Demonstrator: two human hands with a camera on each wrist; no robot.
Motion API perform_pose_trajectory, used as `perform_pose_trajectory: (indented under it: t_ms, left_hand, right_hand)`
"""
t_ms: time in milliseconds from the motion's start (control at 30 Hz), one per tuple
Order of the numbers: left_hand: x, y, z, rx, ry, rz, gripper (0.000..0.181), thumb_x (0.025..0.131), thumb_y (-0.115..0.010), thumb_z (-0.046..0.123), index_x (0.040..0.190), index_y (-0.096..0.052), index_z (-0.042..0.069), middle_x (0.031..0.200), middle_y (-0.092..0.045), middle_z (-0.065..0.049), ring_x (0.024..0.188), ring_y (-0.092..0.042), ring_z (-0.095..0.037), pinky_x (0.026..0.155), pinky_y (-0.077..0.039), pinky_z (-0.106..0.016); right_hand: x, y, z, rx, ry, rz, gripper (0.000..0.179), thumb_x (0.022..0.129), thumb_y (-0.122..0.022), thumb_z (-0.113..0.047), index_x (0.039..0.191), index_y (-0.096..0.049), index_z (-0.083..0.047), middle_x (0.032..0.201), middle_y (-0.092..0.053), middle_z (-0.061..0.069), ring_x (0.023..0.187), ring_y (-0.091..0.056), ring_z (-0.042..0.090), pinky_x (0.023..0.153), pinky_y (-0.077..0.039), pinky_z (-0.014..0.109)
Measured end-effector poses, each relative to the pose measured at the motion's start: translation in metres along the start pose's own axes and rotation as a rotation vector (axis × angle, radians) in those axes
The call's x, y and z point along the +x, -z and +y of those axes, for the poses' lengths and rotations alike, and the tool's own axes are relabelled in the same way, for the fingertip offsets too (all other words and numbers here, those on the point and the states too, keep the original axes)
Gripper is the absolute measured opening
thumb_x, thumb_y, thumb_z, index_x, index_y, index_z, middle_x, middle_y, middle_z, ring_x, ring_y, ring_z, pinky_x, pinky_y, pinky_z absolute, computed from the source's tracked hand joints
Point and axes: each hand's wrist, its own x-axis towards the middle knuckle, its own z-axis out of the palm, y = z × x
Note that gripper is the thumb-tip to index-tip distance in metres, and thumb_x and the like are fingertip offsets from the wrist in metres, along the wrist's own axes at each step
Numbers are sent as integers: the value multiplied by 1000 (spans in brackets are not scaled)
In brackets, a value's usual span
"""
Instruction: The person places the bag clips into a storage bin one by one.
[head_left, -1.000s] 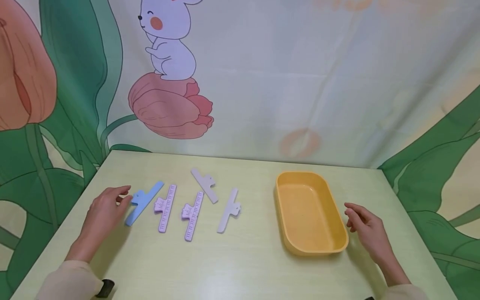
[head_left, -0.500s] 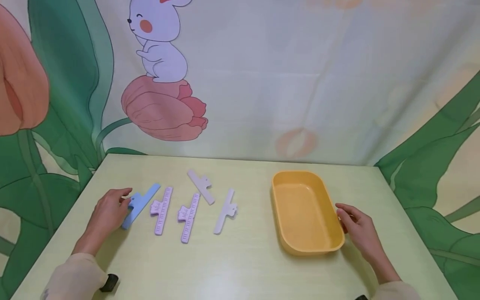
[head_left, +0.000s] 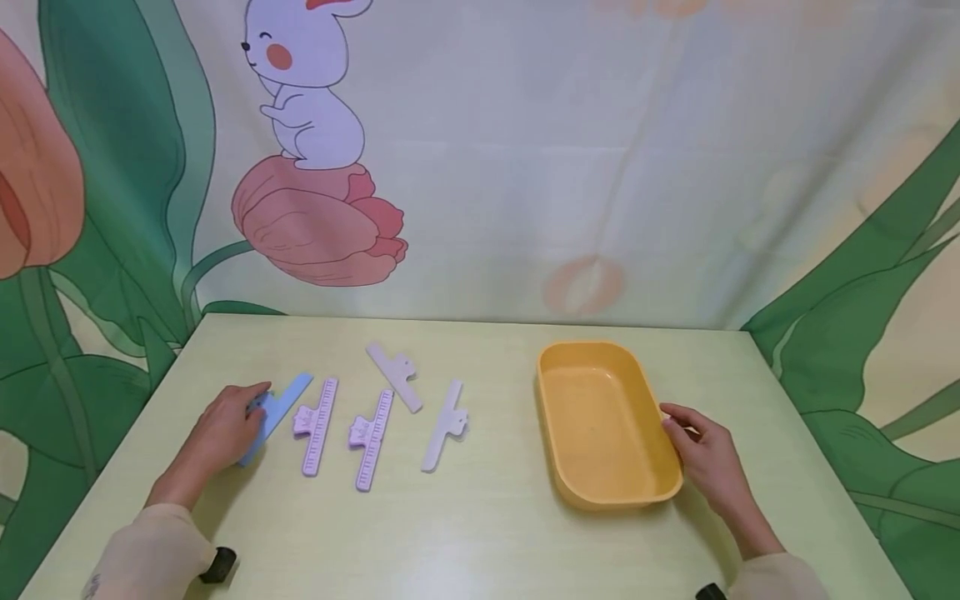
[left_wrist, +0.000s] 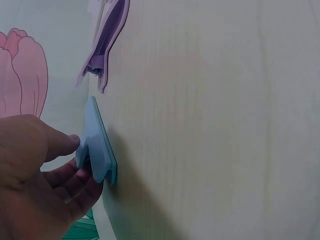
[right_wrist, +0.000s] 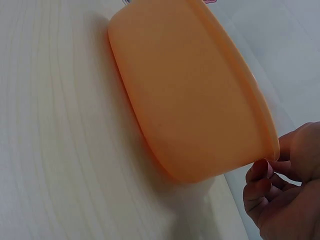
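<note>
On the left of the table my left hand (head_left: 228, 423) pinches a blue bag clip (head_left: 279, 408) by its handle side. The left wrist view shows the thumb on one side of the blue clip (left_wrist: 98, 145) and the fingers curled under the other. My right hand (head_left: 708, 454) is at the right side of a yellow plastic basin (head_left: 611, 433), its thumb and fingers pinching the rim. In the right wrist view the right hand (right_wrist: 287, 182) meets the basin (right_wrist: 185, 95) at its rim corner, with some fingers curled below the edge.
Between the hands lie several purple clips: two with ruler marks, a ruler clip (head_left: 320, 427) and another ruler clip (head_left: 371, 440), plus a plain clip (head_left: 395, 375) and a second plain clip (head_left: 446, 427). A patterned curtain (head_left: 465, 167) hangs behind the table (head_left: 480, 533).
My left hand has closed its fingers on the blue clip. My right hand has come left from beside the basin to grip its rim. The head view has shifted slightly.
</note>
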Motion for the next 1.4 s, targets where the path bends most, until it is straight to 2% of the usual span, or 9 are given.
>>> perform_pose_trajectory:
  t_ms: [333, 700, 1033, 1167, 1400]
  left_hand:
    - [5, 0, -1, 64, -40, -36, 48, 101, -52, -2, 146, -43, -14, 131, -47, -40, 121, -48, -55, 102, -40, -69]
    - [5, 3, -1, 57, -43, -33, 45, 98, -51, -7, 141, -45, -17, 122, -52, -40, 106, -54, -48, 95, -46, -64]
    - [9, 10, -2, 35, -10, -129, 58, 88, -47, -10, 145, -40, -18, 128, -46, -43, 107, -51, -46, 95, -46, -62]
    - [11, 12, -6, 39, -16, -152, 58, 89, -51, -9, 146, -40, -18, 132, -45, -44, 113, -51, -49, 100, -44, -65]
    - [12, 13, -12, 51, -51, -147, 53, 92, -62, -6, 141, -46, -17, 119, -54, -38, 101, -54, -43, 91, -49, -61]
  right_hand:
    - [-1, -3, -3, -5, -53, -5, 42, 109, -56, -23, 142, -58, 3, 126, -64, 23, 93, -62, 17, 73, -56, 19]
    - [1, -5, 1, 16, -36, 1, 41, 109, -55, -23, 140, -59, 4, 125, -65, 24, 90, -63, 12, 72, -56, 20]
    - [0, -4, 2, 18, -55, 9, 42, 109, -55, -23, 141, -59, 3, 124, -65, 23, 89, -62, 14, 72, -56, 19]
    - [0, -4, 1, 23, -55, 7, 42, 109, -55, -24, 142, -58, 3, 126, -64, 23, 89, -63, 12, 72, -56, 19]
    - [1, -4, 1, 24, -41, 12, 40, 109, -55, -21, 141, -59, 3, 127, -64, 24, 89, -62, 12, 72, -56, 20]
